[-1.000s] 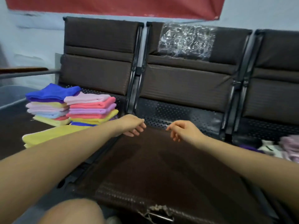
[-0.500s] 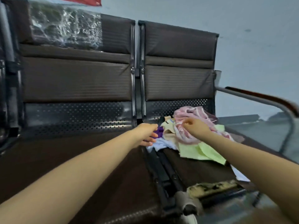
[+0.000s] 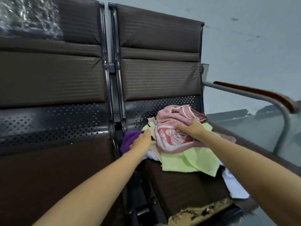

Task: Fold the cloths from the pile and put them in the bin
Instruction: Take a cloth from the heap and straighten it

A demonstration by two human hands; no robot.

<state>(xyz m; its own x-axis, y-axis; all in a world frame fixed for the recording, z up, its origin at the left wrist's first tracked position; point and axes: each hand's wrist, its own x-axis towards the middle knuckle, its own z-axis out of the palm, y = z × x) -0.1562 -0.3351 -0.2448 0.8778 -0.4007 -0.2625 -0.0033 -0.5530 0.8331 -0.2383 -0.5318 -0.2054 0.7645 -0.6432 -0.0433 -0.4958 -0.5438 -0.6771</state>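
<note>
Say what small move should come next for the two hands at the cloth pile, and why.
Probably lift the pink patterned towel off the pile. The right hand already lies on top of it and the left hand is at its left edge, on the beige cloth. It sits uppermost and unfolded, so it should come free without dragging the green cloth beneath.

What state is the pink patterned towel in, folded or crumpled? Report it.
Crumpled, not folded. The pink patterned towel lies bunched atop the pile, edges loose and uneven, with the right hand on it.
</note>
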